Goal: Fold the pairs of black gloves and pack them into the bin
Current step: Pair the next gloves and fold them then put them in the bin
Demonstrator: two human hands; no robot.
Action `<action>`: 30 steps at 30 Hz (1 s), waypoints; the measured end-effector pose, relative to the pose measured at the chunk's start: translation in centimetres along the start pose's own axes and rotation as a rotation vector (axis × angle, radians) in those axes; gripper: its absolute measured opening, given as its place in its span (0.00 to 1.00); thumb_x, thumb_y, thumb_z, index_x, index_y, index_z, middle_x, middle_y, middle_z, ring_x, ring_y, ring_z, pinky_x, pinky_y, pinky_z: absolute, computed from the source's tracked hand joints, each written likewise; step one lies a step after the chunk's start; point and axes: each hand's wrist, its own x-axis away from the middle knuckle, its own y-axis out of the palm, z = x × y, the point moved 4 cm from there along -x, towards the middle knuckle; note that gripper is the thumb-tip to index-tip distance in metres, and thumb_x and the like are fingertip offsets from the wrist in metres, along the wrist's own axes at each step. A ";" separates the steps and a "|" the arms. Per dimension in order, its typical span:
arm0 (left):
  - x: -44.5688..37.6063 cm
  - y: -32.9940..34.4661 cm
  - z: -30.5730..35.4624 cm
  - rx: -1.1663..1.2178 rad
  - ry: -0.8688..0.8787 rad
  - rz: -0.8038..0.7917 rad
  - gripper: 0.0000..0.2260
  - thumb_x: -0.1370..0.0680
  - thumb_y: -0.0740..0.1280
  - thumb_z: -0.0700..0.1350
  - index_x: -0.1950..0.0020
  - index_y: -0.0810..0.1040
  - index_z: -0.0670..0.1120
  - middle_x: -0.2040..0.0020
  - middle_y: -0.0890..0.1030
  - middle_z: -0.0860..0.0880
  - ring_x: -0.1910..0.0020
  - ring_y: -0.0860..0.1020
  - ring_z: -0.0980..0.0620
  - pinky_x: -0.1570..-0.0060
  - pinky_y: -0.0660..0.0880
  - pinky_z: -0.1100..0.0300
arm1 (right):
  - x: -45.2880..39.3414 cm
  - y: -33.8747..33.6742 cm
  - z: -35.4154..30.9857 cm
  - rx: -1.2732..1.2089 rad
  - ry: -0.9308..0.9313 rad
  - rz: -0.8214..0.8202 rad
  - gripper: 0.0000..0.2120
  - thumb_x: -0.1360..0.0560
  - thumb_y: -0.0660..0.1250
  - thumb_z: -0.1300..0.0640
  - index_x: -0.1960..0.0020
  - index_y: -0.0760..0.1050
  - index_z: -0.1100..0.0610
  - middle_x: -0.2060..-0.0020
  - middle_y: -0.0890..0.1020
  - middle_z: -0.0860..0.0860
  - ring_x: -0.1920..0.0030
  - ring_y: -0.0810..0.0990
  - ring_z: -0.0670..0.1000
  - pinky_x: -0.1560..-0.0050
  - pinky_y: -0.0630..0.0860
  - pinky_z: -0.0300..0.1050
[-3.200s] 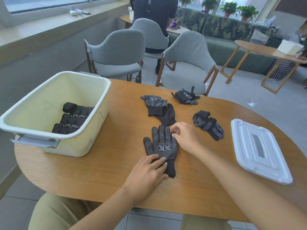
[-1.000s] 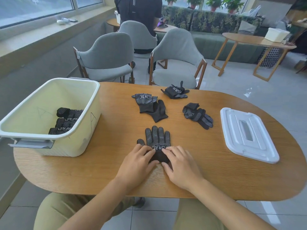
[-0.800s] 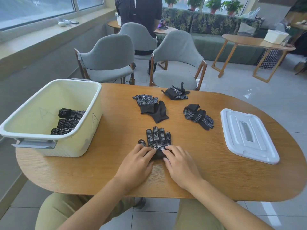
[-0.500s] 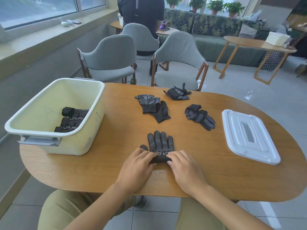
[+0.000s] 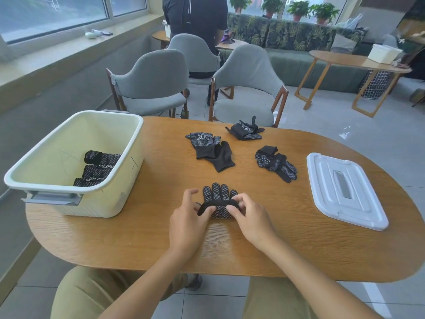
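Now: bin (image 5: 134,143) holds folded gloves (image 5: 99,168) | both hands pinch glove pair (image 5: 217,201), cuff rolled | lid (image 5: 345,187) apart.

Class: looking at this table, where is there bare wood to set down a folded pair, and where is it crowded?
Bare wood lies between the bin and the gloves being rolled, also along the near edge of the table beneath the lid. The far middle is crowded: three loose glove pairs sit close together there.
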 end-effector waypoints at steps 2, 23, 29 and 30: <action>-0.3 0.1 0.1 -0.031 -0.007 0.018 0.23 0.25 0.73 0.56 0.34 0.68 0.56 0.64 0.80 0.57 0.62 0.79 0.59 0.59 0.78 0.53 | -0.5 0.1 0.2 -0.001 0.042 0.000 0.08 0.22 0.66 0.45 0.46 0.73 0.46 0.62 0.79 0.44 0.60 0.77 0.42 0.61 0.72 0.40; -0.3 1.6 -1.2 -0.597 0.554 -0.108 0.26 0.20 0.64 0.58 0.27 0.73 0.45 0.33 0.74 0.50 0.42 0.73 0.49 0.45 0.77 0.57 | 0.6 0.7 0.0 0.539 -0.454 0.072 0.21 0.24 0.65 0.53 0.33 0.75 0.56 0.39 0.75 0.49 0.40 0.73 0.50 0.42 0.75 0.46; -0.7 1.3 -0.7 -0.611 0.588 -0.118 0.25 0.22 0.62 0.57 0.29 0.73 0.45 0.33 0.73 0.50 0.41 0.72 0.47 0.45 0.76 0.54 | 0.4 1.1 -0.6 0.485 -0.454 0.115 0.16 0.23 0.67 0.56 0.36 0.76 0.56 0.43 0.77 0.47 0.43 0.76 0.50 0.46 0.76 0.46; -0.6 1.2 -0.6 -0.612 0.597 -0.113 0.24 0.22 0.63 0.56 0.30 0.74 0.46 0.34 0.74 0.50 0.42 0.73 0.48 0.46 0.76 0.54 | 0.7 0.9 -0.6 0.475 -0.452 0.114 0.16 0.23 0.67 0.56 0.36 0.76 0.56 0.43 0.77 0.47 0.43 0.76 0.50 0.46 0.76 0.46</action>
